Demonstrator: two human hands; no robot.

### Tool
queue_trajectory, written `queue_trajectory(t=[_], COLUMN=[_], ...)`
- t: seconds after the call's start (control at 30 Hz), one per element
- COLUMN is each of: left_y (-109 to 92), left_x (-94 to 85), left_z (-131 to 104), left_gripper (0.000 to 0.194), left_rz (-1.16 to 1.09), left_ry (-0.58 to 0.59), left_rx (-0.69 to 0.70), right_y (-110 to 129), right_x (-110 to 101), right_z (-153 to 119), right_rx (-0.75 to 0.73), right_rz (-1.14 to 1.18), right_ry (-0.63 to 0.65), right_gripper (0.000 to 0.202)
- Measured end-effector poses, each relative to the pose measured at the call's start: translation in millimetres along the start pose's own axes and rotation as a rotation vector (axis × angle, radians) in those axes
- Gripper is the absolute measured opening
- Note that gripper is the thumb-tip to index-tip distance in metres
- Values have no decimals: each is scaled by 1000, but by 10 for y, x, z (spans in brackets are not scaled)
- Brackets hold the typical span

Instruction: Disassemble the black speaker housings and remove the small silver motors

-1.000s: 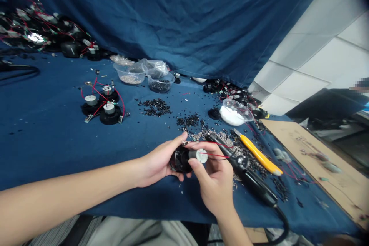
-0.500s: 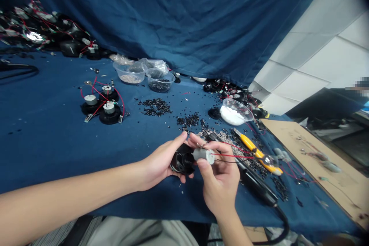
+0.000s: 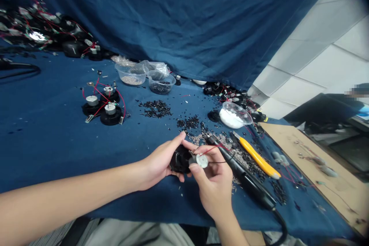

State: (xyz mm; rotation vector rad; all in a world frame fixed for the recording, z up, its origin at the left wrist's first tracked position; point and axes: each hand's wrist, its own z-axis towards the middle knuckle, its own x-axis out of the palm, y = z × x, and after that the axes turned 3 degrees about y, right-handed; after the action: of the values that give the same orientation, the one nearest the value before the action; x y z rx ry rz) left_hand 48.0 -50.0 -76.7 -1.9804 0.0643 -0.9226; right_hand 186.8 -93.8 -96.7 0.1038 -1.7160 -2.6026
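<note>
My left hand point(image 3: 161, 161) is closed around a round black plastic housing point(image 3: 180, 159), held just above the blue cloth. Between thumb and fingers of my right hand point(image 3: 215, 177) is a small motor point(image 3: 201, 160) with a silvery body and a white end cap. Its inner end meets the opening of the housing; how deep it sits is hidden by my fingers. A red wire and a dark wire trail from the cap to the right. Just right of my right hand lies a black corded electric screwdriver point(image 3: 245, 177), and beyond it a yellow utility knife point(image 3: 258, 155).
Three housings with motors point(image 3: 110, 109) stand on the left. Loose black parts point(image 3: 157, 108) and silvery screws point(image 3: 225, 140) are scattered ahead. Clear tubs point(image 3: 131, 73) stand behind, a tub of white pieces point(image 3: 233, 117) to the right. A brown board point(image 3: 284, 134) edges the right side; wired assemblies point(image 3: 37, 32) pile far left.
My right hand has moved left, bringing the motor closer against the black housing. The motor's wires have swung off the yellow knife. My left hand stays nearly still.
</note>
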Motion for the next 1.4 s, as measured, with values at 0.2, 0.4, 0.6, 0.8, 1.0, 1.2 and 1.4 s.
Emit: queue_trajectory(t=[0.2, 0.4, 0.6, 0.8, 1.0, 1.2, 1.4], left_y=[-4, -2, 38, 32, 14, 25, 24], left_x=[-2, 2, -11, 0, 12, -4, -20], left_z=[3, -5, 4, 3, 3, 18, 44], left_gripper=[43, 48, 48, 48, 48, 49, 49], left_rz=[-3, 32, 46, 66, 149, 185, 150], left_ry=[-15, 1, 16, 5, -72, -102, -87], left_rx=[-14, -34, -34, -1, 50, 52, 53], right_y=[-22, 41, 67, 13, -12, -17, -43], right_x=[-38, 9, 24, 25, 6, -2, 12], right_z=[22, 59, 46, 14, -5, -13, -24], right_rx=[-150, -206, -206, -180, -186, -202, -255], right_rz=[-283, -126, -61, -106, -251, -277, -260], right_ry=[-125, -211, -235, -159, -87, -57, -87], right_gripper=[19, 15, 19, 27, 24, 20, 24])
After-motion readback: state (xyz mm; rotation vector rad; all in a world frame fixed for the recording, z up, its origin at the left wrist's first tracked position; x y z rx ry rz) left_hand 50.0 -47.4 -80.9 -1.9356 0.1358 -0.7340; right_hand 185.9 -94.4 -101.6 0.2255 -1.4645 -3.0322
